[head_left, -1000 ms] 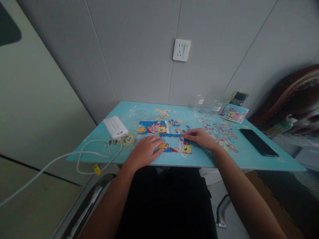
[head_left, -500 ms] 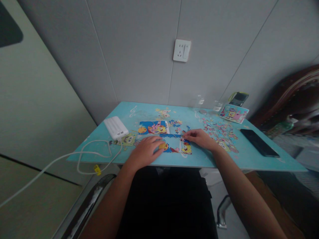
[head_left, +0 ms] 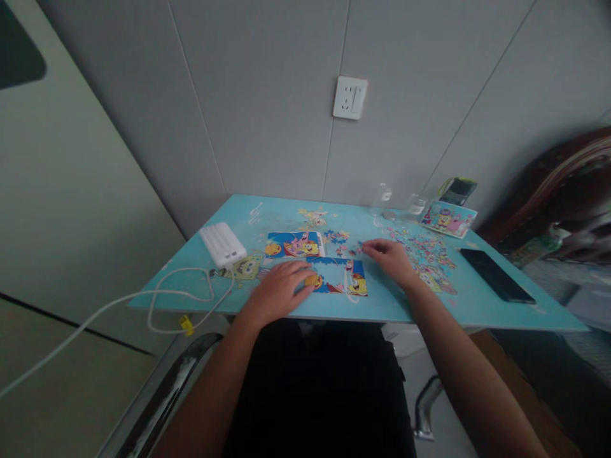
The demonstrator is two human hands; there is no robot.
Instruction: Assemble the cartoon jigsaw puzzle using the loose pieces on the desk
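My left hand (head_left: 281, 287) lies flat with fingers apart, its fingertips on the left side of a partly joined jigsaw puzzle (head_left: 356, 280). This puzzle has a blue border with cartoon figures around an open middle. My right hand (head_left: 389, 257) is just beyond the puzzle's upper right corner, thumb and fingers pinched at a small blue puzzle piece (head_left: 359, 245); the fingers partly hide it. A picture card (head_left: 293, 245) showing a similar blue cartoon scene lies behind the puzzle. Loose puzzle pieces (head_left: 337, 236) sit to the card's right.
Many more puzzle pieces (head_left: 432, 254) spread right of my right hand. A black phone (head_left: 496, 275) lies near the right edge, behind it a propped cartoon card (head_left: 449, 219) and small clear bottles (head_left: 383, 194). At left, a white power bank (head_left: 222, 244) trails a white cable (head_left: 138, 294).
My right hand has moved from the puzzle's upper right corner outward and slightly right, to the small loose pieces. My left hand has stayed in place.
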